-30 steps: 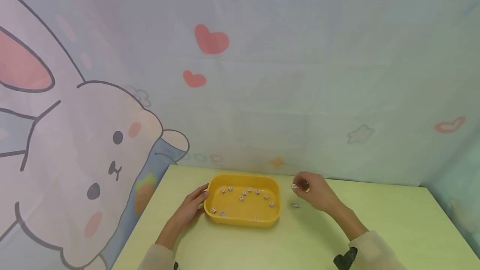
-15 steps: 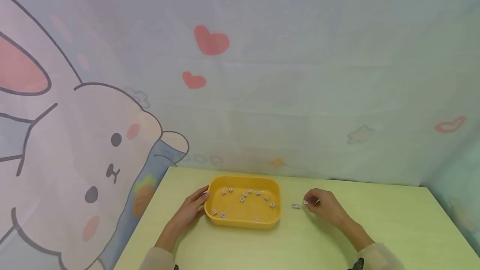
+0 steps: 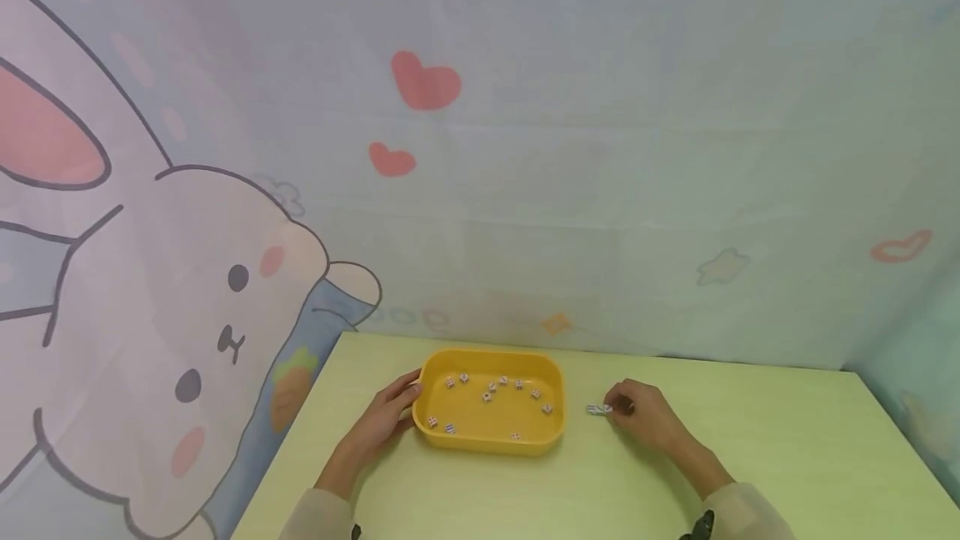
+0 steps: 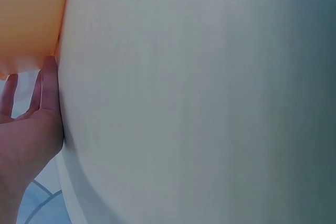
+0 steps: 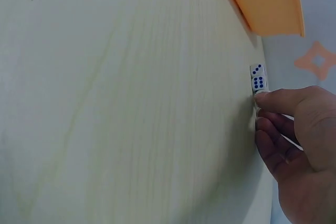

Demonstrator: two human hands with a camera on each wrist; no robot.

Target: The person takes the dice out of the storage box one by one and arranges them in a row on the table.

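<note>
A yellow tray (image 3: 487, 444) with several white dice scattered on its floor stands on the table. At the tray's left end rests my left hand (image 3: 385, 413); in the left wrist view its fingers (image 4: 49, 85) look fairly straight against the tray's wall. Just right of the tray, a short row of dice (image 3: 595, 410) lies on the tabletop. My right hand (image 3: 647, 415) pinches a die at the right end of that row. In the right wrist view two dice (image 5: 258, 76) show three and six blue pips, and the thumb mostly covers the pinched one.
A pale wood-look table (image 3: 780, 440) runs up to a fabric backdrop (image 3: 570, 190) printed with a rabbit, hearts and stars. The tray's raised rim stands between the two hands.
My right hand came down from above the row with a die, swung to its right side, then moved slightly left, bringing the die against the row. The left hand stays at the tray.
</note>
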